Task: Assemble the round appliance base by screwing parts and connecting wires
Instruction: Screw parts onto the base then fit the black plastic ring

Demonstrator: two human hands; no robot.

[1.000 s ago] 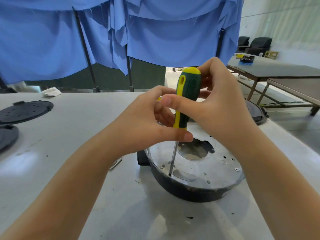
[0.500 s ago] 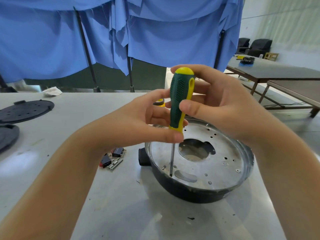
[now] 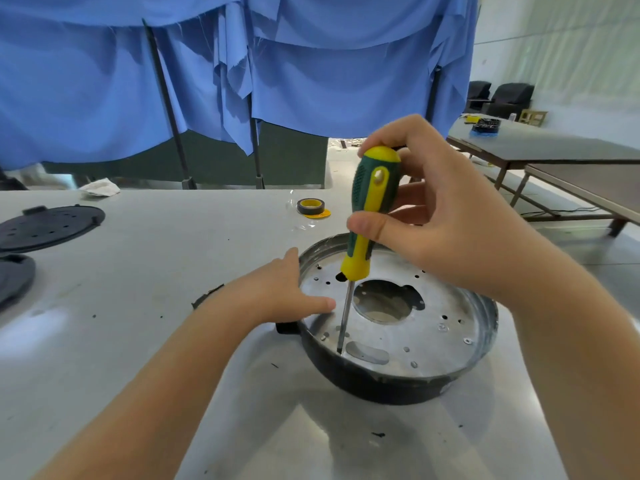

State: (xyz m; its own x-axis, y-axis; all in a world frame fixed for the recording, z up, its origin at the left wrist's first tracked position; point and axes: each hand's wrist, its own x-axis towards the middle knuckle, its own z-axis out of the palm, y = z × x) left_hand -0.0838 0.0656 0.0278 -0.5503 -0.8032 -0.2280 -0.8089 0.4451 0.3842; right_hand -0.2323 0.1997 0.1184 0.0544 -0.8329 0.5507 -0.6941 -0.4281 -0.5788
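The right hand (image 3: 446, 230) grips a green-and-yellow screwdriver (image 3: 370, 216) upright, its tip on the metal plate of the round appliance base (image 3: 415, 341) on the table (image 3: 138, 306). The left hand (image 3: 277, 292), fingers straight, rests on the base's rim.

We stood in a workshop: a bare white worktable (image 3: 138, 306) under blue cloth (image 3: 311, 64) hung on poles, a tape roll (image 3: 310, 206) near its far edge, more tables (image 3: 554, 147) on a concrete floor.
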